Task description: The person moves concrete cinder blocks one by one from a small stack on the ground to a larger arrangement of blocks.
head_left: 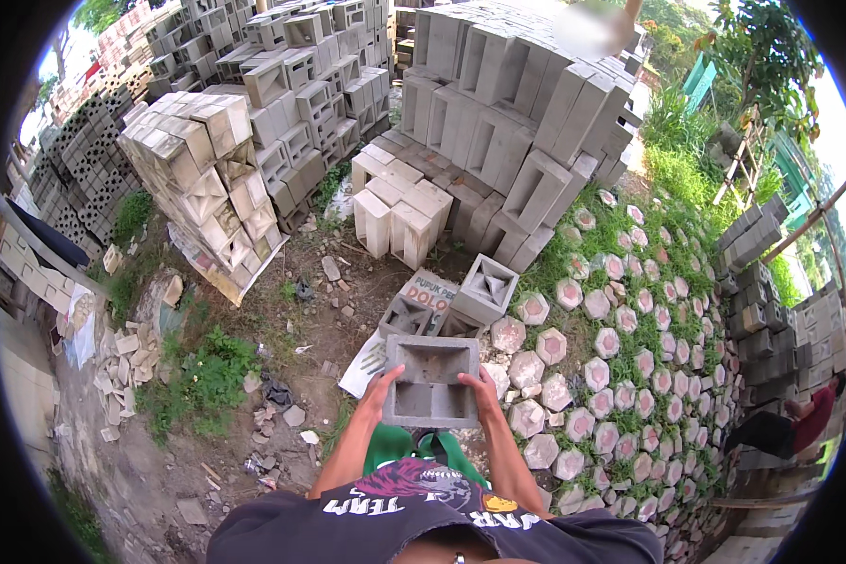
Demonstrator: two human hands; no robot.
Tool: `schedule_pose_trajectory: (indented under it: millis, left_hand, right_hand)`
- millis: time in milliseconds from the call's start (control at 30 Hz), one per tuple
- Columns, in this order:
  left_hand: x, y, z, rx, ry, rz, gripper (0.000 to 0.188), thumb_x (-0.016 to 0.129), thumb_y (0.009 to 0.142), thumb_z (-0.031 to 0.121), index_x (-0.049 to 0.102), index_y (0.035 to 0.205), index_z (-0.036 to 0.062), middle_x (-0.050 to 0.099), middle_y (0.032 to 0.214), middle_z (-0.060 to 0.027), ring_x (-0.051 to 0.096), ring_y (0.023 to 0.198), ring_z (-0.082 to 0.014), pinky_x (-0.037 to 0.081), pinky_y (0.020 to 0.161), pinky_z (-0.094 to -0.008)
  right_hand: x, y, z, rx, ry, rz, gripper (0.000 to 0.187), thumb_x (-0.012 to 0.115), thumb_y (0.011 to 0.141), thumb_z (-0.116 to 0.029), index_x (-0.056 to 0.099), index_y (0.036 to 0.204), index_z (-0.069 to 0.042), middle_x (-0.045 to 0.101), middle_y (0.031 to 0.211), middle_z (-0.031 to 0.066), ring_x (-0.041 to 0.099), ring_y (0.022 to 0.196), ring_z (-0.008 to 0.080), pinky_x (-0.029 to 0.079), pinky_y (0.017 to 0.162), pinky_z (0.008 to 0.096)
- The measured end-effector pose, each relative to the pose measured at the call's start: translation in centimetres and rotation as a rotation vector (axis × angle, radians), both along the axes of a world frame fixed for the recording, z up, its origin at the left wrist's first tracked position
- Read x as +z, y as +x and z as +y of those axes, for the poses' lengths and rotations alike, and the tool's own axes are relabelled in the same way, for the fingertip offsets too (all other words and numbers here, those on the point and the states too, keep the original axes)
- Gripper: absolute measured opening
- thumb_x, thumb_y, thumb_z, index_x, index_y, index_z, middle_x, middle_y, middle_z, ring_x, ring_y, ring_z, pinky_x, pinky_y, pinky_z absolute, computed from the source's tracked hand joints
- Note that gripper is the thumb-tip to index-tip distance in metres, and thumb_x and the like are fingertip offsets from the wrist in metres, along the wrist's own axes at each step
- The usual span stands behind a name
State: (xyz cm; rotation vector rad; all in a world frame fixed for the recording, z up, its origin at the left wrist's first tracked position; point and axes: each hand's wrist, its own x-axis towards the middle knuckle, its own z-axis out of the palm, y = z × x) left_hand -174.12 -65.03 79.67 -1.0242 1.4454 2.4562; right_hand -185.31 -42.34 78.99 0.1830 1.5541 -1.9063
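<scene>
A grey concrete vent block (432,402) with a rectangular outer frame and a crossbar between two hollows is held in front of my body. My left hand (383,387) grips its left side, and my right hand (481,385) grips the right side. Most of the fingers are hidden beneath or behind the block. Just beyond it, another grey vent block (487,288) with a diagonal inner pattern rests tilted beside a second one (406,317). Under and around these lies a printed sack (361,368), partly covered.
Pale blocks (391,209) stand ahead, before a tall stack of grey blocks (479,132). Weathered vent blocks (207,193) are piled at left. Hexagonal pavers (596,374) lie in grass at right, where a person in red (811,418) is near the edge. Rubble (127,362) lies left.
</scene>
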Motion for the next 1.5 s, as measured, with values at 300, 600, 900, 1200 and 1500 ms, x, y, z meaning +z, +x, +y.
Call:
schedule_pose_trajectory:
  millis: [300,600,900,1200,1500]
  left_hand:
    - [2.3,3.2,-2.1,0.115,-0.012,0.045,0.069,0.066,0.083,0.044,0.047,0.134,0.0000,0.055,0.129,-0.0137,0.056,0.115,-0.0233,0.044,0.099,-0.0368]
    - [5.6,14.8,-8.9,0.535,-0.022,0.069,0.071,0.069,0.079,0.045,0.053,0.128,-0.0048,0.055,0.129,-0.0158,0.052,0.117,-0.0229,0.039,0.101,-0.0357]
    - [6.8,31.6,-12.1,1.075,-0.190,-0.082,0.075,0.071,0.076,0.048,0.054,0.129,-0.0032,0.055,0.130,-0.0152,0.048,0.123,-0.0238,0.032,0.106,-0.0361]
    - [5.2,42.6,-8.1,1.604,-0.176,-0.150,0.075,0.070,0.076,0.049,0.055,0.128,-0.0030,0.054,0.132,-0.0166,0.048,0.123,-0.0246,0.032,0.106,-0.0372]
    - [5.9,45.3,-4.3,2.069,-0.055,-0.216,0.067,0.071,0.077,0.046,0.058,0.120,-0.0030,0.061,0.115,-0.0132,0.059,0.104,-0.0219,0.045,0.091,-0.0339]
  right_hand:
    - [2.8,-0.1,-4.1,0.154,-0.005,0.075,0.070,0.072,0.072,-0.018,0.047,0.135,-0.002,0.061,0.118,0.0099,0.058,0.105,0.0188,0.044,0.092,0.0307]
    - [5.6,5.3,-18.2,0.488,-0.146,0.123,0.066,0.072,0.075,-0.017,0.048,0.135,-0.002,0.061,0.119,0.0082,0.058,0.106,0.0189,0.043,0.093,0.0309]
    - [6.6,18.4,-32.6,1.002,-0.134,0.084,0.062,0.071,0.077,-0.017,0.050,0.133,-0.003,0.062,0.118,0.0089,0.058,0.105,0.0197,0.043,0.093,0.0323]
    - [5.5,31.1,-41.0,1.525,-0.111,0.033,0.072,0.074,0.074,-0.024,0.046,0.137,-0.002,0.058,0.125,0.0112,0.055,0.113,0.0232,0.042,0.096,0.0353]
    - [4.5,41.1,-46.3,1.996,0.022,0.050,0.080,0.077,0.072,-0.023,0.041,0.141,-0.001,0.055,0.129,0.0128,0.053,0.116,0.0239,0.039,0.100,0.0343]
